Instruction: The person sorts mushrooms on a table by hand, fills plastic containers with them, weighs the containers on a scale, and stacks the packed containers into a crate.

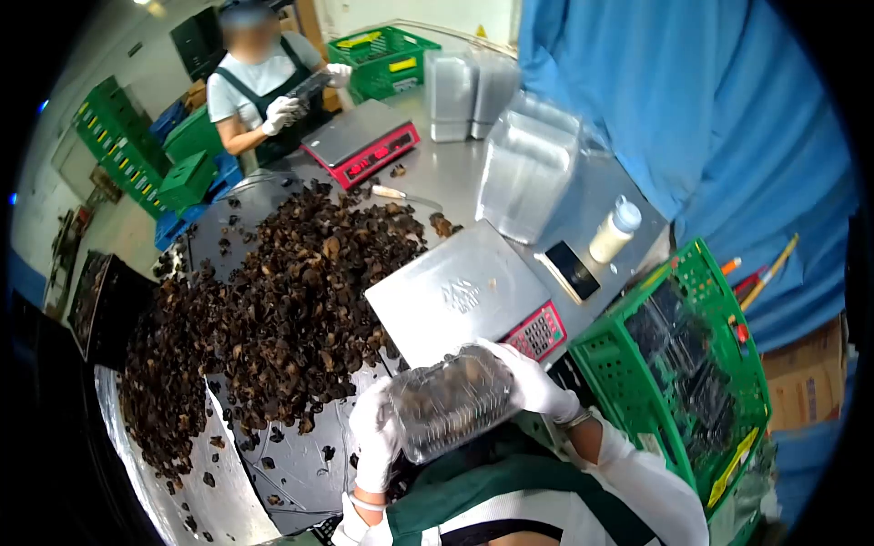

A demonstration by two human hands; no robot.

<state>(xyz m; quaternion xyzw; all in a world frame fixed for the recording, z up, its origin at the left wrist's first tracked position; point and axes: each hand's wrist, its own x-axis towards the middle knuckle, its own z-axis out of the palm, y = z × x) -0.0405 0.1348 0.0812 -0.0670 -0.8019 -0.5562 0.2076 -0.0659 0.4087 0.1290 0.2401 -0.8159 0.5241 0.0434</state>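
Plastic box [452,400], clear, brown-black crinkled pieces inside; held up near the person's body, just before the nearer scale [455,291]. Left hand [375,437], white-gloved, grasps one end; right hand [539,387], gloved likewise, grasps the opposite end. Both hands closed on the box, neither released.

Nearer scale: flat metal pan, red-framed keypad on the side toward the right hand. Beside it, a phone [574,271] lying flat, then a bottle [614,233] standing, pale blue cap. Past these, a large stack of clear trays [530,164] on the metal surface [446,173]; two smaller tray stacks [451,91] behind.

To the person's left, a wide loose heap of dark pieces [291,282], scraps scattered at its edges. A thin tool with a pale handle [390,192] lies near the heap's far edge. Beyond, a second scale [360,136], red-sided.

Co-worker [264,91] across, in dark apron and white gloves, holding a dark-filled pack [309,88]. Green crate [387,64] behind the second scale.

Right side: green crate [626,378] with dark plastic items inside; blue curtain [674,82] hanging behind; cardboard carton [806,382] beyond the crate.
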